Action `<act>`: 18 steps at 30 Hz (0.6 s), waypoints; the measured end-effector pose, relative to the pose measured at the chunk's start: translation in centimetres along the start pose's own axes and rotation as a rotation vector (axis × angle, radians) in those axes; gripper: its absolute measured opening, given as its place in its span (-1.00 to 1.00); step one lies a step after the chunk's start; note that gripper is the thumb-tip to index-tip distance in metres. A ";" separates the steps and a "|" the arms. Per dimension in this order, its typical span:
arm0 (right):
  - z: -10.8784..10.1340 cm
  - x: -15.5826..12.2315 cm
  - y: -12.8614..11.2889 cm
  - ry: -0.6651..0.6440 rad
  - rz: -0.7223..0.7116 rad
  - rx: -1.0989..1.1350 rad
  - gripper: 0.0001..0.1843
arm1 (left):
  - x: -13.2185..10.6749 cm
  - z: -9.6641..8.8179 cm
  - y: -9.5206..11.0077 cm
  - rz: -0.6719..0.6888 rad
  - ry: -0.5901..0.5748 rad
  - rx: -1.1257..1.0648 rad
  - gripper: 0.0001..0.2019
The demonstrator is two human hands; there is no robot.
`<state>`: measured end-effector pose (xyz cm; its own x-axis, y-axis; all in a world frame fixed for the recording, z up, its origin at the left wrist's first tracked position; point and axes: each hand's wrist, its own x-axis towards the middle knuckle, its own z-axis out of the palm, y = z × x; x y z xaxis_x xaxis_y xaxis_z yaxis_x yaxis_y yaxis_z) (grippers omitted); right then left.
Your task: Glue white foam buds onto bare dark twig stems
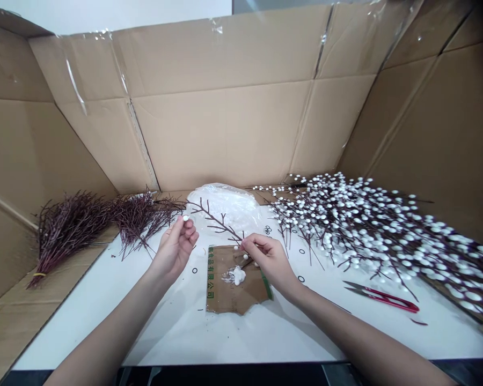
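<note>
Between thumb and forefinger my left hand [178, 244] pinches a small white bud [185, 218], its other fingers loosely curled. My right hand [270, 258] is closed on a dark brown artificial branch [217, 220], which points up and left with bare side twigs. A few white buds [245, 257] show on the branch near my right fingers. Below the hands lies a piece of brown cardboard [237, 300] with green print. On it sits a blob of white paste [237, 275]. Behind the branch rests a clear plastic bag [229, 198] with whitish contents.
At left lie bundles of bare brown twigs [70, 230]; one has a band round its stems. A large heap of white-budded branches [346, 220] fills the right side. Red-handled snips [382, 297] lie on the white table [177, 343]. Cardboard walls [225, 128] surround the work area.
</note>
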<state>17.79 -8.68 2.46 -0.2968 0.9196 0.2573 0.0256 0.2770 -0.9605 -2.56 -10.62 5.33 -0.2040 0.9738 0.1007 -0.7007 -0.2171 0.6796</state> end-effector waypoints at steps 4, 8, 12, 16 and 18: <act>0.1 -0.1 0.1 -0.007 0.005 0.000 -0.66 | 0.0 0.0 0.3 0.015 0.014 -0.009 -0.82; 0.3 -0.2 0.1 0.010 -0.001 -0.021 -0.67 | -0.1 0.0 0.2 0.003 0.006 -0.021 -0.83; 0.3 -0.2 0.3 0.018 0.005 -0.026 -0.67 | -0.2 0.0 0.1 -0.005 0.015 -0.027 -0.83; 0.3 -0.1 0.4 0.013 -0.006 -0.025 -0.67 | -0.2 0.1 0.1 -0.012 0.013 -0.032 -0.82; 0.3 -0.1 0.4 0.025 -0.021 -0.037 -0.68 | -0.2 0.1 0.0 -0.015 -0.001 -0.031 -0.82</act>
<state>17.51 -8.73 2.04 -0.2741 0.9199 0.2804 0.0552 0.3062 -0.9504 -2.50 -10.87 5.39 -0.1929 0.9770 0.0914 -0.7247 -0.2047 0.6579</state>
